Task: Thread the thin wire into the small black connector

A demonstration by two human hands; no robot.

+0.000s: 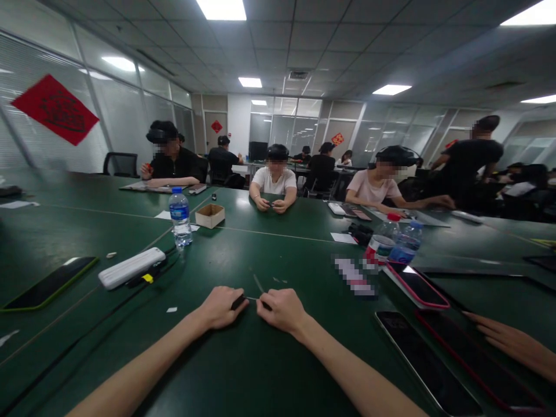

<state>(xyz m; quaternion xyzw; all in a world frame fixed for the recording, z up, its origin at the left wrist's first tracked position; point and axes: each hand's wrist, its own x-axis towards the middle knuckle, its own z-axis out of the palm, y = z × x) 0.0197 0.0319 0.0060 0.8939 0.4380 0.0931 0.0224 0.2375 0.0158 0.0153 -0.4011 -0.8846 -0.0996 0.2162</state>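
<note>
My left hand (223, 307) is low over the green table (243, 260), its fingers closed round a small black object (238, 302). Just to its right, my right hand (281, 310) is closed too, with thumb and fingers pinched together. A thin, pale strip (257, 282) slants up from the fingers of my right hand, and a fine light line spans the narrow gap between both hands. Whether that line belongs to the strip or to the black object is too small to tell.
A water bottle (180, 217) and an open box (210, 215) stand beyond on the left, near a white power bank (132, 268) with cables. Phones (423, 359) and two bottles (382, 243) are at right, beside another person's hand (508, 341). People sit opposite.
</note>
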